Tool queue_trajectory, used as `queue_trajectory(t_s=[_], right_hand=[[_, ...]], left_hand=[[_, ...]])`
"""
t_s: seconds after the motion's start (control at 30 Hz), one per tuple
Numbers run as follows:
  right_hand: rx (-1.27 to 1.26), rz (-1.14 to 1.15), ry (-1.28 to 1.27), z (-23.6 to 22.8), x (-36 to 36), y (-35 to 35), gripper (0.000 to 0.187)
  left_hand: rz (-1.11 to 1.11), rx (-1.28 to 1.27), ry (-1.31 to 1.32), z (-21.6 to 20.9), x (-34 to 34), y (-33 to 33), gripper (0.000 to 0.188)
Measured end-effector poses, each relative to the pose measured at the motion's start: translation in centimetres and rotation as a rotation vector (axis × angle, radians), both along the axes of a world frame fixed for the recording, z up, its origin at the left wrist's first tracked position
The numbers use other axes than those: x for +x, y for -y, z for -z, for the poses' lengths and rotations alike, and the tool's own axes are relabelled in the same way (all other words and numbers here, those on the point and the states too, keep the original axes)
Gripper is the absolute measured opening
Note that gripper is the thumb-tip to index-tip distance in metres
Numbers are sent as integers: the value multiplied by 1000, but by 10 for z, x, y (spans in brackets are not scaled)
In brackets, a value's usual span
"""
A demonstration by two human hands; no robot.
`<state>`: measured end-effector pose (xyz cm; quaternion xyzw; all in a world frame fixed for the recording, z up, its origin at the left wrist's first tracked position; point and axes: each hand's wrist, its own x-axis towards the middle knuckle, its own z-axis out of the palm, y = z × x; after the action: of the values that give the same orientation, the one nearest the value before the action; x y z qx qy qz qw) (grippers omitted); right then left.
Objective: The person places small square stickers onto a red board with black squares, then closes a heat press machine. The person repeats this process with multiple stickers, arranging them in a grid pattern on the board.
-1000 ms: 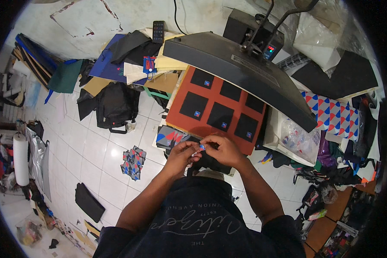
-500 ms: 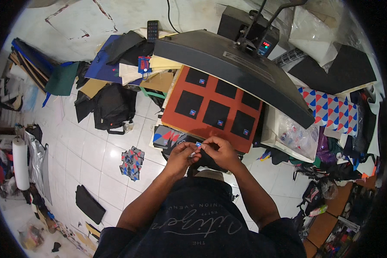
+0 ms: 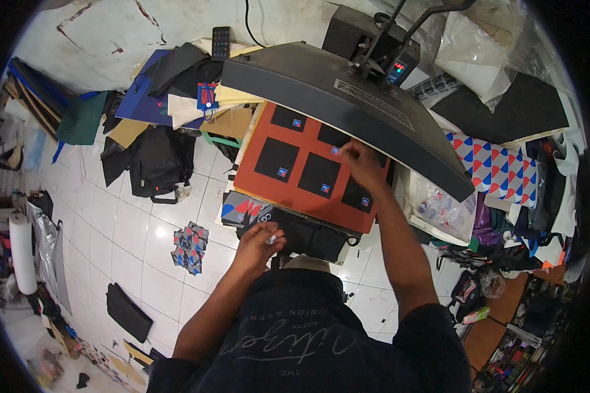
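My right hand (image 3: 362, 162) reaches under the raised top plate of a heat press (image 3: 347, 92). Its fingers are pinched together at a small blue label (image 3: 335, 150), over the lower edge of a black fabric square (image 3: 328, 134) in the back row. More black squares lie in rows on the red-brown pad (image 3: 294, 152), and those I can see in full carry a similar label near a lower corner. Closer to my body, my left hand (image 3: 259, 245) is closed round a small whitish bit, too small to name. The back right square is mostly hidden by my right hand and the plate.
A black folded item (image 3: 308, 232) and patterned grey pieces (image 3: 236, 208) sit before the press. To the right stands a white box (image 3: 439, 206) of clear plastic. Patterned pieces (image 3: 190, 247) and a black bag (image 3: 160, 164) lie on the tiled floor at left.
My right hand has left my left hand and moved forward over the pad, carrying the small label to the back row. My left hand has drawn slightly left and back. The view has shifted slightly.
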<state>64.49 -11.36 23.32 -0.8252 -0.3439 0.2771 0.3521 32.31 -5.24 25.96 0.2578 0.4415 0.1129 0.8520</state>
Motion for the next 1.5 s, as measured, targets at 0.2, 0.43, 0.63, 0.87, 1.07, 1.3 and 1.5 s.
queue_trajectory(t_s=[0.2,0.43,0.63,0.87,1.07,1.3,1.5], right_hand=[[-1,46,469,70,67,-2,42],[-95,66,529,76,59,-8,43],[-109,104,582,87,62,-6,40],[-2,108,592,98,61,-5,38],[3,135,668,100,60,-8,38],[2,143,711,99,57,-11,39],[-61,126,726,98,56,-14,39]], left_hand=[[-88,-54,-20,5,-27,-4,20],[-120,-53,-77,7,-39,-3,22],[-87,-82,-14,22,-39,-1,20],[-78,-78,-6,23,-37,0,16],[-63,-67,-7,28,-42,1,20],[-59,-76,-12,30,-44,3,22],[-31,-62,-6,29,-45,2,22]])
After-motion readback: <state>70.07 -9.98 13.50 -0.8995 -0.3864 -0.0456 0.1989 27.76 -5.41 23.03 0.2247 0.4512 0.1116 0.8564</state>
